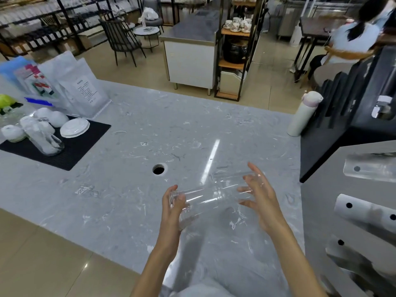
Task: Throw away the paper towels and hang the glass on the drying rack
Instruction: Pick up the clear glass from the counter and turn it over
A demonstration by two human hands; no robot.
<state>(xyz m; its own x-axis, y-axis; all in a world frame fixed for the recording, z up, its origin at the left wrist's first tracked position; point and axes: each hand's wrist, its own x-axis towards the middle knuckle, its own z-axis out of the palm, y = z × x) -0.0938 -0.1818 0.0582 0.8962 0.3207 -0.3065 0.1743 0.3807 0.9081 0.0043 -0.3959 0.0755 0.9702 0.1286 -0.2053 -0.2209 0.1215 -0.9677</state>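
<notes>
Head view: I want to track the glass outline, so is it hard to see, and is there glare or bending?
Head view: the clear glass blends into the marbled counter; a bright glare streak crosses just behind it; straight edges bow near the frame borders; the background looks soft.

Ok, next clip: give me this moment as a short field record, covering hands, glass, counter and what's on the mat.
left hand: gripping one end of the glass
right hand: fingers spread at the other end, grip unclear
glass: clear, empty, held sideways above the counter
counter: grey marble, round hole in it
black mat: white bowls, plates, an upturned glass
paper towels: not identifiable
</notes>
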